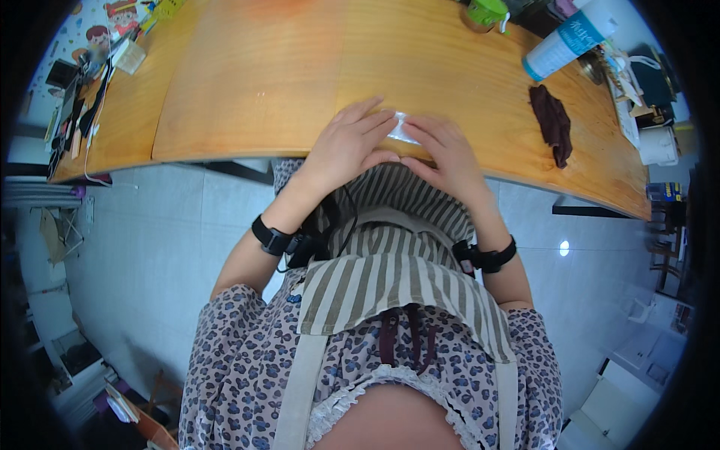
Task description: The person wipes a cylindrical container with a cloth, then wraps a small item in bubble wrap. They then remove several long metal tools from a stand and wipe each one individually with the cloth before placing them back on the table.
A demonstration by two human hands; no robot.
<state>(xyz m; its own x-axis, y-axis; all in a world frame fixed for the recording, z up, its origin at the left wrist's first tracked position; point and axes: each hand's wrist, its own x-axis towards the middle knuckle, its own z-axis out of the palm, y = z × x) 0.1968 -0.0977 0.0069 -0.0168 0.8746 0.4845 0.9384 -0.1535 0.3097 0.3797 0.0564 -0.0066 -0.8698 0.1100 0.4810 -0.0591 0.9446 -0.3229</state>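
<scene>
A small shiny packet of what looks like clear plastic film (400, 129) lies on the wooden table near its front edge, between my two hands. My left hand (351, 138) rests palm down, its fingers spread and the fingertips at the packet's left side. From the other side, the fingers of my right hand (441, 147) lie over the packet's right part. Both thumbs point inward near the table edge, apart from the fingers, and nothing shows between thumb and fingers on either hand. What the packet holds is too small to tell.
A crumpled dark brown cloth (551, 124) lies to the right on the table (253, 84). Behind it is a white and blue spray can (568, 39). A green-lidded container (485, 14) stands at the back. At left are a white box (129, 56) and a white cable (97, 126).
</scene>
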